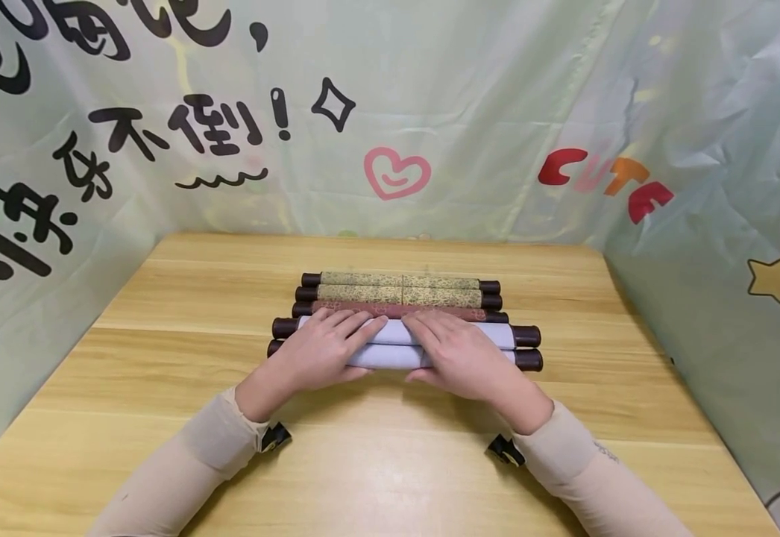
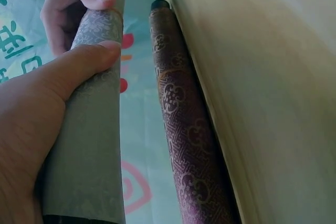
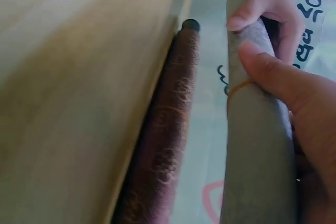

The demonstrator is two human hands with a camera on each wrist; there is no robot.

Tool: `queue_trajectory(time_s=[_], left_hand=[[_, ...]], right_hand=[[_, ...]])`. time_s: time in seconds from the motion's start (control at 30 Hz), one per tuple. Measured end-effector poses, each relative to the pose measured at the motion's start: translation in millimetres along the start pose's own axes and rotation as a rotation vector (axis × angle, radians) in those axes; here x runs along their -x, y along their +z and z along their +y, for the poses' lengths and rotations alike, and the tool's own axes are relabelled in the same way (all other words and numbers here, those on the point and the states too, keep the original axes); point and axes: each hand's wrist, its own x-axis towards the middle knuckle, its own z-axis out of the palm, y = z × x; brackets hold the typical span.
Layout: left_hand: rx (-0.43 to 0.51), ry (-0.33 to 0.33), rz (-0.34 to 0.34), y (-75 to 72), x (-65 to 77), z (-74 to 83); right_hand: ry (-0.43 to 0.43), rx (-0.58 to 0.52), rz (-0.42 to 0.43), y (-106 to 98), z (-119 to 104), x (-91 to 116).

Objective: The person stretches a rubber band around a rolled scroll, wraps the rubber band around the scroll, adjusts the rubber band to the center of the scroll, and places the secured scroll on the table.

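Note:
My left hand and right hand hold two pale blue-white scrolls with dark brown end knobs, side by side. The fingers reach over the top and the thumbs lie along the near side. In both wrist views the near pale roll appears raised off the table, with a thin cord round it in the right wrist view. Just beyond, partly hidden by my hands, lies a dark red patterned scroll. Two yellowish patterned scrolls lie behind it, parallel.
A wooden table carries the scrolls. Pale printed curtains with black lettering, a pink heart and coloured letters rise behind it and along both sides. Small black devices are strapped at both wrists.

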Motion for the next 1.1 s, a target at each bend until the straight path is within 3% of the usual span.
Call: queue_trajectory(time_s=[0.27, 0.63, 0.8, 1.1], left_hand=[[-0.018, -0.015, 0.033, -1.6, 1.8, -5.9], [0.014, -0.008, 0.055, -1.8, -0.8, -0.1], [0.030, 0.005, 0.041, -1.3, -1.7, 3.2], [0.000, -0.010, 0.027, -0.8, -0.5, -1.1]], right_hand=[[0.083, 0.071, -0.062, -8.6, 12.0, 3.6], [0.005, 0.140, 0.050, -2.0, 0.2, -2.4], [-0.011, 0.132, 0.016, 1.6, -8.1, -4.6], [0.096, 0.108, -0.036, -3.7, -2.8, -1.2]])
